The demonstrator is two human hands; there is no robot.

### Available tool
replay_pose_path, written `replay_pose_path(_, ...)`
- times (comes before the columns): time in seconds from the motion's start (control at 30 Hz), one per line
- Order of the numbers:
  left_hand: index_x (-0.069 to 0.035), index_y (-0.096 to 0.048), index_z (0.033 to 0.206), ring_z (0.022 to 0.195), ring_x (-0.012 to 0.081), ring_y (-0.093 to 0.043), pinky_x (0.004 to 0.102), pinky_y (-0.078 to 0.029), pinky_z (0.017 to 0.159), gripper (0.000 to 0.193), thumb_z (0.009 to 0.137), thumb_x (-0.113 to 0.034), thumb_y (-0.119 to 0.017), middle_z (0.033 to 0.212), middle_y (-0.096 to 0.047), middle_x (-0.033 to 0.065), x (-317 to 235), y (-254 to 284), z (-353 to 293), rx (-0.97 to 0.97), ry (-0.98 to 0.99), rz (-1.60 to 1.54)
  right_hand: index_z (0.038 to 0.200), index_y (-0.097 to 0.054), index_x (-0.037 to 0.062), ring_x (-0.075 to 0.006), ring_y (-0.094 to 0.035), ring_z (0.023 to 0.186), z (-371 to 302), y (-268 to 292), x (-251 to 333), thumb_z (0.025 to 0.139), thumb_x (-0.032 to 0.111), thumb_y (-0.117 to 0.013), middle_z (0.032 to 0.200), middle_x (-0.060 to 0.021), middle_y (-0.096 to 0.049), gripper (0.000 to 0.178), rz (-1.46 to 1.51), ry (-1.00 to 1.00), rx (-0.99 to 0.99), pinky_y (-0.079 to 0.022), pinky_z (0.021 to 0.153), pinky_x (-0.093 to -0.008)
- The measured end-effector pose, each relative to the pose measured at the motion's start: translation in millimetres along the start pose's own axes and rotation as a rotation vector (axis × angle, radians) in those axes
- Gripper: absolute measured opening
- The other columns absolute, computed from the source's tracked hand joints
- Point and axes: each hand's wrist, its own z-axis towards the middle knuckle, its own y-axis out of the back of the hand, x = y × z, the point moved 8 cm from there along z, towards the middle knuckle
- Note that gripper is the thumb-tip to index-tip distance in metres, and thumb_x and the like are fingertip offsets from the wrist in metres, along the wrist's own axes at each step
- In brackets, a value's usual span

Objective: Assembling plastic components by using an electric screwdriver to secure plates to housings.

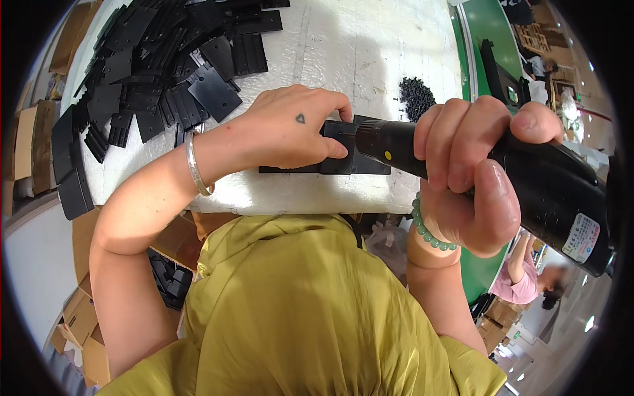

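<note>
My right hand (469, 165) is wrapped around a black electric screwdriver (555, 175), thumb and fingers closed on its body. The tool's ribbed nose points left, over a flat black plastic plate (339, 135) on the worktable. Thumb and forefinger of my left hand (287, 129) grip that plate from its left side. Beneath and beside it lies more flat black plastic (372, 165), its outline partly covered by the hand and the tool. The screwdriver's tip is hidden, so contact with the plate cannot be told.
A big heap of black plastic plates (214, 92) covers the table's far left. Small black screws (416, 98) lie piled beyond the screwdriver. A green surface (492, 39) runs along the right. Cardboard boxes (36, 142) stand at left; a person in pink (525, 277) is at right.
</note>
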Motion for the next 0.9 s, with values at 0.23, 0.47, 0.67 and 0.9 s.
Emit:
replay_pose_path(0.23, -0.009, -0.058, 0.102, 0.096, 0.0282, -0.058, 0.0393, -0.044, 0.08, 0.035, 0.074, -0.03, -0.067, 0.092, -0.063, 0.0113, 4, -1, -2, -0.024, -0.038, 0.049, 0.105, -0.04, 0.0133, -0.0115, -0.038, 0.048, 5, -13, -4, 0.074, 0.01, -0.049, 0.061, 0.0001, -0.042, 0.032, -0.09, -0.047, 0.029, -0.037, 0.053, -0.0291)
replay_pose_path(0.47, -0.01, -0.057, 0.099, 0.091, 0.0322, -0.057, 0.0403, -0.043, 0.079, 0.034, 0.07, -0.023, -0.068, 0.087, -0.063, 0.0119, 5, -1, -1, -0.013, -0.027, -0.001, 0.101, -0.039, 0.0134, -0.0108, -0.039, 0.047, 6, -19, -7, 0.074, 0.009, -0.051, 0.06, -0.0001, -0.043, 0.03, -0.112, -0.031, 0.049, -0.036, 0.05, -0.0275)
replay_pose_path(0.67, -0.009, -0.058, 0.102, 0.098, 0.0284, -0.057, 0.039, -0.043, 0.083, 0.036, 0.075, -0.03, -0.066, 0.096, -0.063, 0.0109, 2, -1, -1, 0.029, -0.011, 0.04, 0.101, -0.039, 0.0122, -0.0113, -0.039, 0.048, 6, -19, -9, 0.075, 0.008, -0.049, 0.06, -0.0007, -0.044, 0.028, -0.104, -0.039, 0.061, -0.037, 0.05, -0.0283)
replay_pose_path(0.9, -0.01, -0.055, 0.101, 0.07, 0.0289, -0.057, 0.0378, -0.043, 0.065, 0.035, 0.073, -0.026, -0.068, 0.072, -0.059, 0.0129, -6, 3, -5, -0.05, -0.12, 0.013, 0.108, -0.044, 0.0079, -0.0114, -0.038, 0.049, 11, 15, 16, 0.078, 0.012, -0.045, 0.06, -0.0001, -0.04, 0.03, 0.105, 0.046, -0.008, -0.035, 0.054, -0.0285)
